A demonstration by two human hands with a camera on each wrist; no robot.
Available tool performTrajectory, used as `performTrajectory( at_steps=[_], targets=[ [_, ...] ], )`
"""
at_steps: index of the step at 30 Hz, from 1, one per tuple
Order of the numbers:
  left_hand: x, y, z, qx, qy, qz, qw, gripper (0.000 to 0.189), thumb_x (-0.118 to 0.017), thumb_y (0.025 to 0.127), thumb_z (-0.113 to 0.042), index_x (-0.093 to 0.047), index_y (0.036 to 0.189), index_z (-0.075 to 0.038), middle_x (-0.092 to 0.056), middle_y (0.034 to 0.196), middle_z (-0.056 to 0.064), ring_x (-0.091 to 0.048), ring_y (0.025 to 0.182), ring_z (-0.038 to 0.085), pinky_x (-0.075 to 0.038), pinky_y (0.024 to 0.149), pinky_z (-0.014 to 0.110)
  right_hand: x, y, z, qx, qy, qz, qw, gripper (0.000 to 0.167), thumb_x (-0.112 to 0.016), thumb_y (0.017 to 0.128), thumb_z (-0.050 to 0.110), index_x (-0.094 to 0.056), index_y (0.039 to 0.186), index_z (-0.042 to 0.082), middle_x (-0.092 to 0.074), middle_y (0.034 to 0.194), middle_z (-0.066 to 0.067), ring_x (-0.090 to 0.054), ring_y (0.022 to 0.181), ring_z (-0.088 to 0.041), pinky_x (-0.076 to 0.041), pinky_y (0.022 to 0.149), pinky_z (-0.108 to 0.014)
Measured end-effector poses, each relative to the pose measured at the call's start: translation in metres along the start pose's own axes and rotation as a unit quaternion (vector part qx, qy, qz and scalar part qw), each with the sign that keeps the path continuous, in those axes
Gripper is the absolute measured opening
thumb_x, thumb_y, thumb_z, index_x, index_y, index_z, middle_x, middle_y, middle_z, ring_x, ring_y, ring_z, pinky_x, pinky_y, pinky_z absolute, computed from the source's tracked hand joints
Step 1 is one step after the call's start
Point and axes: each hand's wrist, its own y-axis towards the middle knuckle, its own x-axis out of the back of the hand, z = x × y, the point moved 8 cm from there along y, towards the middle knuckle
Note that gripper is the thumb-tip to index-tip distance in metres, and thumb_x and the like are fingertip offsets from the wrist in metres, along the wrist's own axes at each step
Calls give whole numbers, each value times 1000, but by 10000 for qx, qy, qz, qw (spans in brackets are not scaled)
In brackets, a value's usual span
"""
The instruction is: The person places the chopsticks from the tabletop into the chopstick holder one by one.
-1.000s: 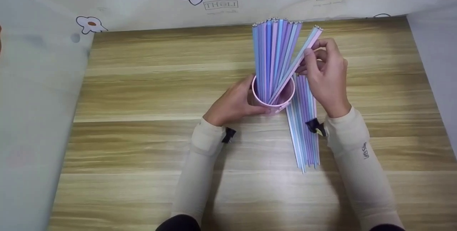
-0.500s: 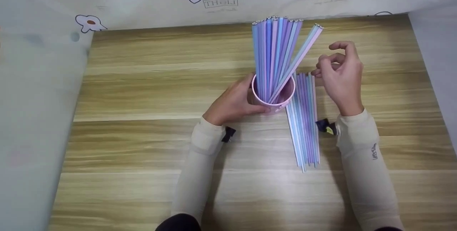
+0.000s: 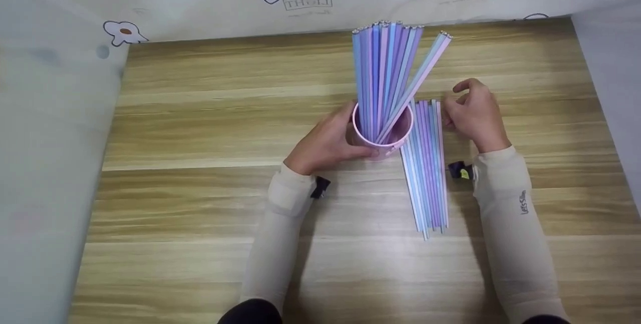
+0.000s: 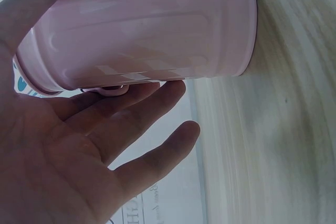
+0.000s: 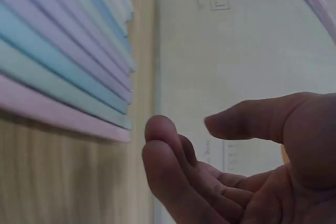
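Observation:
My left hand (image 3: 328, 146) grips a small pink bucket (image 3: 381, 149) from its left side. In the left wrist view the thumb lies across the bucket's wall (image 4: 142, 30), with several fingers under it. A fan of long, thin pastel sticks (image 3: 383, 73) with shiny ends stands in the bucket, two of them (image 3: 425, 71) leaning right. Beside the bucket lies a row of loose sticks (image 3: 428, 174) in blue, purple and pink. At this row's far right end hovers my right hand (image 3: 478, 116), holding nothing. Its thumb and loosely bent fingers are apart in the right wrist view.
A wood-grain table (image 3: 200, 189) spreads beneath everything. Along its back hangs a pale sheet (image 3: 200, 3) with printed flowers, and pale panels rise at the left and right sides.
My right hand has let go of the two leaning sticks, swung right, then lowered toward the row's upper end. The left hand and bucket have stayed put.

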Motion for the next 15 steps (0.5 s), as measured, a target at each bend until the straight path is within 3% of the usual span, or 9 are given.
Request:
performTrajectory(
  at_steps=[4,8,15],
  targets=[
    [0,0,0,-26,21,-6,10000,98,-88,76,-32,-31,154,-13,-46,148,0,-44,132,8,-33,112,25,-10,4,-9,-128,-202,404,9989,38,-57,96,13,-51,122,-13,-69,81,-17,-65,58,-17,-52,50,-23],
    [0,-1,0,3,72,-1,10000,98,-88,76,-31,-31,153,-13,-48,146,1,-45,130,9,-34,111,25,-15,6,-13,-168,-312,524,9980,33,-60,94,11,-56,116,-13,-69,77,-16,-64,55,-15,-52,48,-24],
    [0,0,0,-3,103,17,9999,98,-88,76,-31,-31,153,-12,-47,146,1,-45,130,9,-34,111,24,-19,7,-15,-208,-689,588,9957,30,-62,92,6,-61,116,-12,-68,99,-29,-66,71,-21,-51,53,-22]
  ],
)
